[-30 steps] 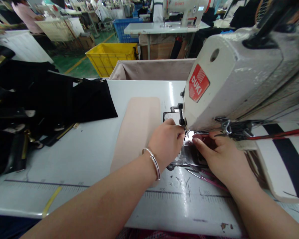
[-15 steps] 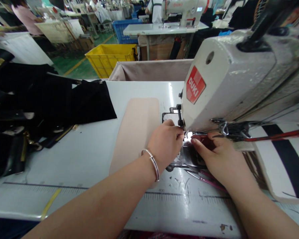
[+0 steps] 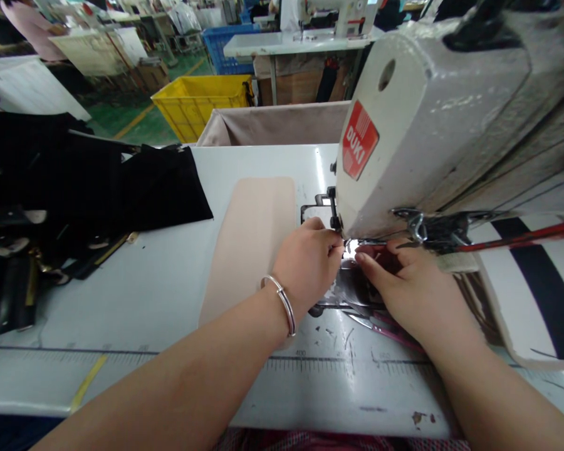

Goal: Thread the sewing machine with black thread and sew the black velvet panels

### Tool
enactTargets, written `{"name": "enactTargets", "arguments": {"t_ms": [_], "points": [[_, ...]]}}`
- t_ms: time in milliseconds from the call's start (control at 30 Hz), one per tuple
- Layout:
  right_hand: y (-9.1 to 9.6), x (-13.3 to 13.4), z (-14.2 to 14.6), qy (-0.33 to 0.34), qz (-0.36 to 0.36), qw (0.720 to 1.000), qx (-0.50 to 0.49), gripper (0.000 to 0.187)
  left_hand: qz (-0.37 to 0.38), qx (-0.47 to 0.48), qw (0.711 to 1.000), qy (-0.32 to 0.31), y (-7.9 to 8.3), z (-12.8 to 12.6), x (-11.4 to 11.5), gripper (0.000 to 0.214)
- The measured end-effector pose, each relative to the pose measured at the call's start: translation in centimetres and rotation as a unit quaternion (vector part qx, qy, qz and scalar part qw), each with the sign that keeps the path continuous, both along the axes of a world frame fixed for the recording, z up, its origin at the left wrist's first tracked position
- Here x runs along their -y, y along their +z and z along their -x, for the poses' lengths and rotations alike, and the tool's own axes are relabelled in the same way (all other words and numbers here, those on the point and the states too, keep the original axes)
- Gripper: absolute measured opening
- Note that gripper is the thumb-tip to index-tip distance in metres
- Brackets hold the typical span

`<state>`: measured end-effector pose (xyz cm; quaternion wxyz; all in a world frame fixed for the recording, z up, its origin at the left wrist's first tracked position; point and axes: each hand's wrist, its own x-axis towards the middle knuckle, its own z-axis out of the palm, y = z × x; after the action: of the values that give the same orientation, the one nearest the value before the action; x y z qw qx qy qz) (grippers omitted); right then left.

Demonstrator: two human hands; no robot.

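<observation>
At the needle area of a white sewing machine (image 3: pixel 404 125), my left hand (image 3: pixel 310 260) is closed in a pinch, its fingertips beside the presser foot. Whatever it pinches is too small to make out. My right hand (image 3: pixel 408 285) is on the other side of the needle, thumb and fingers curled toward each other under the machine head; anything between them is hidden. A pale pink flat panel (image 3: pixel 254 232) lies on the table left of the needle, partly behind my left wrist. Under my right hand, scissors (image 3: pixel 371 322) with pinkish handles lie partly covered.
Black fabric pieces (image 3: pixel 160 188) with zips and metal fittings are heaped on the left of the table (image 3: pixel 136 300). To the right lies a white panel with a black stripe (image 3: pixel 529 282). Beyond the table stand a fabric-lined bin (image 3: pixel 282 125) and a yellow crate (image 3: pixel 202 103).
The camera view has shifted slightly, so the whole scene sits a little higher and further left. Both hands keep nearly the same pose at the needle.
</observation>
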<state>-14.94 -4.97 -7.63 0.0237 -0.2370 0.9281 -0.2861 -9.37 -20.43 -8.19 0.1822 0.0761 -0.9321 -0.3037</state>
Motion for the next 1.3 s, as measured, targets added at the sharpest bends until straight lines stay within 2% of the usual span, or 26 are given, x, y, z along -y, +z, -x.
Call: {"name": "enactTargets", "arguments": {"t_ms": [267, 500, 733, 800, 900, 967, 1033, 1100, 1167, 1233, 1300], "points": [[-0.3, 0.1, 0.1, 0.001, -0.021, 0.999, -0.037, 0.028, 0.034, -0.003, 0.999, 0.006, -0.5, 0.1, -0.2, 0.023], [-0.4, 0.6, 0.3, 0.008, -0.026, 0.999, -0.021, 0.027, 0.047, 0.017, 0.999, 0.012, -0.1, -0.1, -0.5, 0.023], [-0.8, 1.0, 0.5, 0.006, -0.064, 0.998, 0.0, 0.033, 0.036, 0.016, 0.999, 0.015, 0.2, -0.2, -0.7, 0.019], [0.1, 0.7, 0.1, 0.017, -0.036, 0.999, -0.002, 0.028, 0.029, 0.018, 0.999, 0.003, 0.6, -0.7, -0.7, 0.017], [2.5, -0.6, -1.4, 0.065, 0.037, 0.996, 0.044, 0.012, 0.063, 0.005, 0.998, -0.027, 1.5, -2.0, -0.8, 0.018], [4.5, -2.2, -2.9, 0.139, 0.078, 0.978, 0.132, 0.006, 0.091, -0.005, 0.994, -0.058, 2.0, -2.8, -0.9, 0.02], [6.0, -4.1, -4.4, 0.221, 0.106, 0.945, 0.216, 0.011, 0.099, 0.0, 0.99, -0.104, 2.4, -3.3, -1.1, 0.02], [6.5, -5.7, -5.5, 0.264, 0.11, 0.929, 0.234, 0.015, 0.098, 0.014, 0.983, -0.155, 2.8, -3.5, -1.1, 0.021], [5.7, -6.9, -6.0, 0.274, 0.087, 0.946, 0.151, 0.013, 0.08, 0.029, 0.976, -0.198, 3.4, -3.5, -1.0, 0.021], [3.9, -7.6, -6.0, 0.266, 0.042, 0.963, 0.003, 0.014, 0.017, 0.052, 0.972, -0.229, 4.2, -3.5, -0.8, 0.016], [1.8, -7.8, -6.0, 0.265, -0.004, 0.956, -0.123, 0.032, -0.062, 0.117, 0.961, -0.243, 5.0, -3.6, -0.6, 0.013]]}}
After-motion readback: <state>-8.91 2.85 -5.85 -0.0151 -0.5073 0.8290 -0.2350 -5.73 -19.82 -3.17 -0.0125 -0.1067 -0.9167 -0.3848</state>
